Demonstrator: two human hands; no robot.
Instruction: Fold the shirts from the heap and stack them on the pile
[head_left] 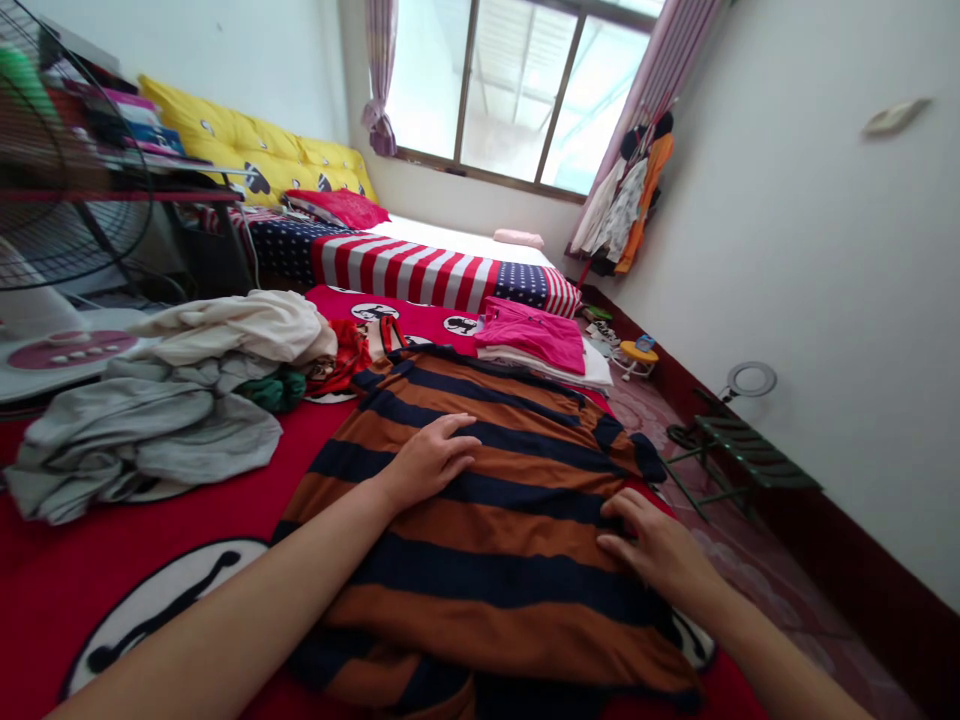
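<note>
A brown-and-navy striped short-sleeved shirt (480, 530) lies spread flat on a red bedspread (135, 590) in front of me. My left hand (429, 462) rests palm down on the shirt's middle, fingers slightly apart, holding nothing. My right hand (651, 545) presses on the shirt's right side near the sleeve, with the fabric lying flat under its fingers. Its grip does not look closed. The lower part of the shirt runs out of the picture's bottom edge.
Crumpled grey and cream clothes (165, 400) lie heaped left of the shirt. A folded pink garment (531, 336) sits on a white stack beyond it. A standing fan (67, 190) is at far left, and a green folding rack (742, 455) stands on the floor right of the bed.
</note>
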